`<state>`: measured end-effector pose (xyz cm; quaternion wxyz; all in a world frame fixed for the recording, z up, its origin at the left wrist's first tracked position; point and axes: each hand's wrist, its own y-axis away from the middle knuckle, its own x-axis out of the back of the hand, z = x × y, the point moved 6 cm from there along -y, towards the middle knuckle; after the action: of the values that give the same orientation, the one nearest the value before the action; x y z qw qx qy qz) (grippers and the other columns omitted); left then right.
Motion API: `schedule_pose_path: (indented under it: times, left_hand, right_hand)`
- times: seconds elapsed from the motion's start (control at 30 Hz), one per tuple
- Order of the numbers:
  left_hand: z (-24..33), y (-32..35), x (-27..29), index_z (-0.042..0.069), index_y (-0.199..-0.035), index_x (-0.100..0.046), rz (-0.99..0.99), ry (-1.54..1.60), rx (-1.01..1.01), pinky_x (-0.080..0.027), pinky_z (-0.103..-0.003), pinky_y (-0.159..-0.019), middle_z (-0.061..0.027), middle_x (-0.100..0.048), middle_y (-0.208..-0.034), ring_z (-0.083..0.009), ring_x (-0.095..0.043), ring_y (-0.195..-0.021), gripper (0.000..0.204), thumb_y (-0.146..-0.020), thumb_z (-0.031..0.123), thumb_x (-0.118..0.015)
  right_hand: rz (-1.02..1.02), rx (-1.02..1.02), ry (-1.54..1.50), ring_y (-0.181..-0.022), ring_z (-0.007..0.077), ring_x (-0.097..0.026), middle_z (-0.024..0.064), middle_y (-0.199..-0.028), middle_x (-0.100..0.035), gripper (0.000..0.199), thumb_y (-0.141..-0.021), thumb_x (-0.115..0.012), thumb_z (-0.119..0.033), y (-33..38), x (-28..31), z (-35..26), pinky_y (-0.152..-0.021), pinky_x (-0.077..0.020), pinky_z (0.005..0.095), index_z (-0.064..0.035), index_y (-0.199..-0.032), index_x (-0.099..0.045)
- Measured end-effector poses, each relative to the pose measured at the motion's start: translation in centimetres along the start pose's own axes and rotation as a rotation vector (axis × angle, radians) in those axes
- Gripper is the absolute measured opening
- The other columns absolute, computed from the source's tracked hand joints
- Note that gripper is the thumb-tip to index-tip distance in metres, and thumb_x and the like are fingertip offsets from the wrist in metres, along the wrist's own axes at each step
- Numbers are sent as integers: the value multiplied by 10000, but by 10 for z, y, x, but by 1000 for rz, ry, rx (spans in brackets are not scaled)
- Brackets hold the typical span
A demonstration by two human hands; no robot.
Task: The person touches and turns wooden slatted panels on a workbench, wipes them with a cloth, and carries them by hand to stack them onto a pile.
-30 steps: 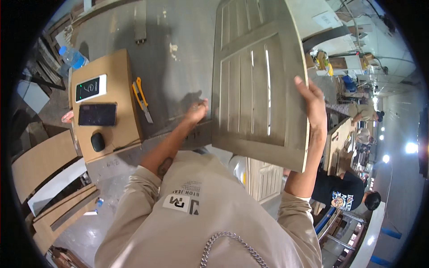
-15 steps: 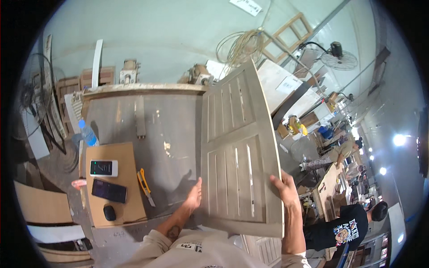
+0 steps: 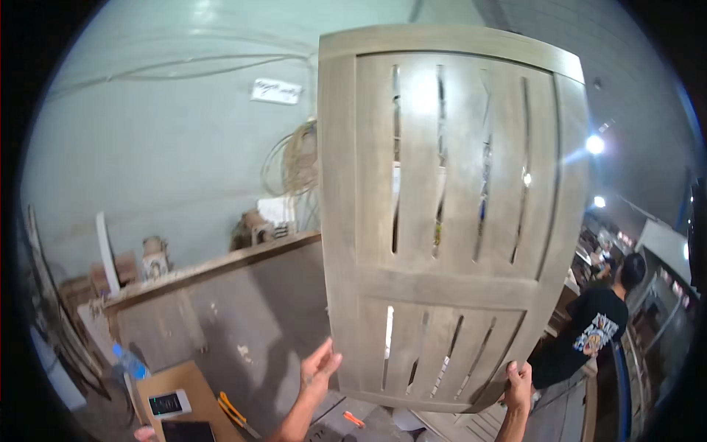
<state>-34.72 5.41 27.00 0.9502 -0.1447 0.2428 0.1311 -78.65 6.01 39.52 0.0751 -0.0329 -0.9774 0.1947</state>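
While the head view tilts up toward the wall, these lines tell what it shows.

Head view, panel position: slatted wooden panel (image 3: pixel 449 221) raised in the air in front of the person, above the tabletop (image 3: pixel 243 324), filling the middle and right of the picture.
Long axis: runs up and down, top edge near the upper rim of the picture, bottom edge low by the hands; it leans slightly, the lower end drawn in toward the person.
Panel look: grey-brown weathered wood, a plain frame with one cross rail; four long slits in the upper section, about five shorter slanted slits in the lower one; light shines through the gaps.
Right hand (image 3: pixel 519 384): fingers wrapped around the lower right corner of the panel, gripping it.
Left hand (image 3: pixel 319 368): open, fingers spread flat against the lower left edge of the panel, steadying rather than clasping.
On the tabletop: a brown board (image 3: pixel 180 390) at lower left carrying a phone (image 3: pixel 168 404) with a lit screen; a yellow-handled utility knife (image 3: pixel 234 412) just beside the board; a blue water bottle (image 3: pixel 131 362) near the left edge.
Behind: pale wall, a coil of cable (image 3: pixel 294 166) hanging on it, small clutter on the ledge.
Right side: a person in a black printed shirt (image 3: pixel 596 331) stands past the panel, partly hidden by it.
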Motion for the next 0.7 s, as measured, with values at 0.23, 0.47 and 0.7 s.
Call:
schedule_pose_path:
  times: [0.23,0.47,0.7]
  left_hand:
    - [-4,8,-66,-84,-1198,-576,-138,-212,95,-463,-249,-858,-97,-659,-1008,-139,-600,-902,408,-854,99,-696]
    - [-18,34,-180,-115,-1215,-547,-704,-138,130,-435,-275,-871,-115,-649,-1022,-166,-588,-922,511,-854,214,-699]
    - [-110,171,-245,-6,-739,-477,-960,-732,-10,-348,-269,-587,15,-445,-664,-98,-377,-669,501,-981,433,-466]
  right_hand:
    - [650,9,-307,-1028,161,-506,52,-1044,-537,427,-849,-670,-425,116,82,111,-915,-409,389,-95,-1035,-474]
    - [971,-42,-587,-961,202,-605,98,-1040,-639,531,-888,-588,-472,248,108,115,-862,-474,341,27,-1069,-600]
    - [1524,-175,-752,-1075,214,-572,128,-1180,-603,655,-856,-605,-535,493,72,165,-936,-447,357,17,-1205,-559]
